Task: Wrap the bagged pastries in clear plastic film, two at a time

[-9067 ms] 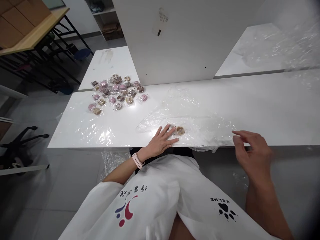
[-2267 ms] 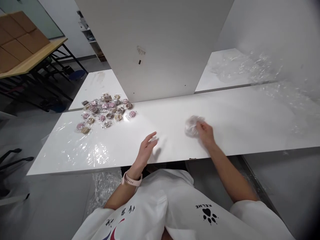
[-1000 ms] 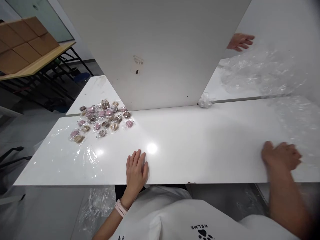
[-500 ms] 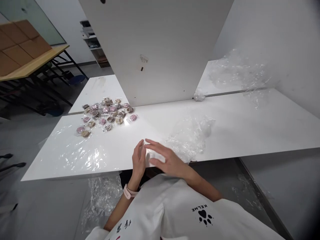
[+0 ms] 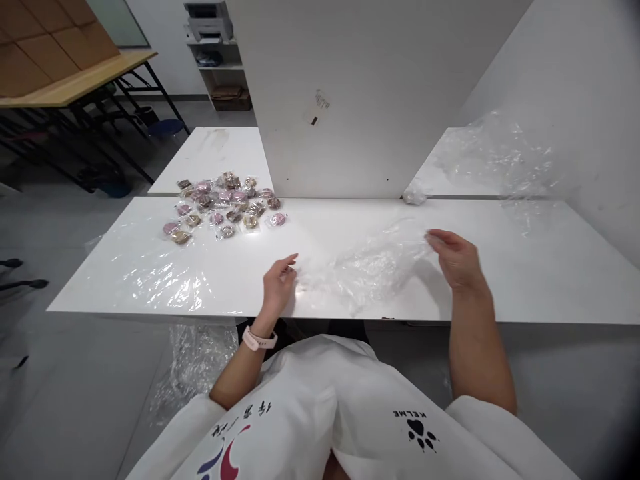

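Observation:
A crumpled clear plastic film (image 5: 370,267) lies on the white table in front of me. My right hand (image 5: 456,257) pinches its right end between thumb and fingers, and that end is lifted a little off the table. My left hand (image 5: 280,283), with a pink watch band on the wrist, hovers by the film's left end. Its index finger points out, with the others loosely bent and apart. Whether the left fingertips touch the film I cannot make out. Several small round snacks in clear wrappers (image 5: 235,212), pink, brown and tan, lie heaped at the back left.
A white upright panel (image 5: 365,100) stands at the table's back edge. Flat plastic sheeting (image 5: 165,287) covers the table's front left. More crumpled film (image 5: 500,153) lies at the back right. Plastic (image 5: 195,360) also hangs below the front edge.
My hands, close together before, have moved apart. The right one has gone right and taken hold of the film, which is now stretched out wider. The view has shifted too.

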{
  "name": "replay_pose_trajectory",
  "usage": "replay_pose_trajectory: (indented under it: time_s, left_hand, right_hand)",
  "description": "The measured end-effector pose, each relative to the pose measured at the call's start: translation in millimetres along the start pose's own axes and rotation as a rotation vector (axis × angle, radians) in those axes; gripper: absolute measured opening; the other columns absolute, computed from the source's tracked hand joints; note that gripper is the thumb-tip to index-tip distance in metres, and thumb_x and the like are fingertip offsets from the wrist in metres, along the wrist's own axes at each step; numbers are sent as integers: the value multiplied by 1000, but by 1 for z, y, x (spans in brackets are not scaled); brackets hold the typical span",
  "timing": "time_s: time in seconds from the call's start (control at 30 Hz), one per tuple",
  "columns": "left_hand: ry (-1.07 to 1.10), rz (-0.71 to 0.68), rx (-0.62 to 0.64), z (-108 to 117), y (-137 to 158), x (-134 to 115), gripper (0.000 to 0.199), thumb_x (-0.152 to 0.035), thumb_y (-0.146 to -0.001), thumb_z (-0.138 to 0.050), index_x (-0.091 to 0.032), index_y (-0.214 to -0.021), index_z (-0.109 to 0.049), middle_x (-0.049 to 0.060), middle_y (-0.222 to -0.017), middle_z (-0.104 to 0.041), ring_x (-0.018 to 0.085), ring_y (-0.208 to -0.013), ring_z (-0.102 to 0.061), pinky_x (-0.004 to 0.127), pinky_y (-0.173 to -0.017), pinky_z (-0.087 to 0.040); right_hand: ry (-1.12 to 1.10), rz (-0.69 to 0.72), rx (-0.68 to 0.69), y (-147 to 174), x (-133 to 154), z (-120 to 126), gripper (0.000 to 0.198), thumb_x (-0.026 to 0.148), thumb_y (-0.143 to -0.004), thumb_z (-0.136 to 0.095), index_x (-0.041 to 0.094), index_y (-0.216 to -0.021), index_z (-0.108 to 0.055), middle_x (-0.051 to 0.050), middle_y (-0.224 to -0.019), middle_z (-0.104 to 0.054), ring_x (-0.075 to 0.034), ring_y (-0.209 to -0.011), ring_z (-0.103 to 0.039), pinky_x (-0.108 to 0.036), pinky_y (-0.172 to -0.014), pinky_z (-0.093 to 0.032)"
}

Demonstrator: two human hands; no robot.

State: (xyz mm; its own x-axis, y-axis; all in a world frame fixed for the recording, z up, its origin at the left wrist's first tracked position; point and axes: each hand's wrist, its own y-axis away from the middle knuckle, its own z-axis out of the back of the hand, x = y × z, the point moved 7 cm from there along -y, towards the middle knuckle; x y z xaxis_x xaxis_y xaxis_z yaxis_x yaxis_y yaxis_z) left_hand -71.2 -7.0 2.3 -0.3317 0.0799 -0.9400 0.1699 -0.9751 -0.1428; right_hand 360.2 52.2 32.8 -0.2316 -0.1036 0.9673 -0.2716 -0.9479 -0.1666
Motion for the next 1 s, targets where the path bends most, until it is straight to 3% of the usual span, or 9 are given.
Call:
replay_pose_trajectory:
  time_s: [0.1, 0.2, 0.3, 0.37, 0.47, 0.57, 0.73, 0.87, 1.0]
  left_hand:
    - [51, 50, -172, 48, -14, 7, 40, -26, -77, -66, -18, -116, -71, 8, -103, -71, 18, -89, -64, 34, -87, -51]
    - [37, 87, -232, 77, -16, 21, 40, -28, -78, -65, -17, -117, -70, 9, -105, -70, 20, -93, -65, 36, -87, -52]
    - [-250, 42, -227, 82, -7, 33, 37, -25, -83, -57, -18, -117, -69, 11, -112, -68, 25, -103, -62, 44, -93, -51]
    - [-466, -26, -209, 74, 1, 38, 37, -24, -85, -54, -18, -119, -68, 13, -119, -66, 29, -114, -56, 49, -100, -47]
    - [-613, -104, -211, 63, 11, 40, 37, -26, -90, -50, -17, -123, -65, 15, -125, -63, 32, -122, -50, 51, -104, -44]
    - [-638, -121, -233, 61, 14, 41, 37, -29, -91, -49, -16, -123, -63, 14, -124, -64, 32, -119, -51, 50, -103, -44]
    - [-612, -103, -259, 67, 13, 42, 35, -32, -91, -49, -18, -119, -65, 12, -120, -66, 30, -115, -53, 49, -101, -46]
    - [-556, -55, -254, 69, 14, 43, 34, -32, -90, -52, -20, -119, -65, 11, -119, -67, 30, -117, -53, 49, -100, -47]
    - [-480, -11, -280, 72, 16, 44, 35, -29, -89, -54, -19, -120, -65, 12, -118, -68, 29, -117, -54, 48, -99, -49]
  right_hand:
    - [-257, 117, -119, 23, -8, 47, 35, 51, -66, -77, 26, -61, -53, -9, -90, -65, -29, -102, -63, -51, -97, -47]
    - [-309, 60, 11, 50, -36, 70, 54, 57, -52, -85, 24, -47, -42, -5, -67, -56, -28, -89, -65, -52, -97, -49]
    - [-99, -209, 167, 61, -77, 71, 33, 47, -51, -89, 27, -65, -66, -3, -77, -66, -27, -91, -67, -50, -97, -50]
    - [56, -277, 91, 47, -89, 73, 35, 47, -60, -83, 28, -87, -71, -3, -90, -70, -24, -92, -67, -46, -94, -51]
    - [255, -172, -2, -8, -81, 55, 37, 47, -66, -76, 27, -96, -70, -2, -86, -67, -21, -84, -64, -42, -88, -53]
    - [622, -44, 99, -78, -66, 13, 26, 37, -72, -65, 24, -93, -71, -6, -88, -67, -26, -93, -63, -46, -92, -51]
    - [981, -30, 261, -162, -61, -37, 52, 34, -75, -58, 21, -125, -65, -13, -140, -56, -40, -134, -41, -61, -108, -35]
    - [961, -75, 225, -160, -55, -47, 70, 46, -82, -55, 21, -147, -46, -13, -164, -24, -42, -145, -27, -61, -112, -30]
    - [673, 0, 386, -91, -32, -61, 61, 58, -94, -39, 28, -147, -47, -9, -152, -47, -32, -137, -45, -51, -111, -39]
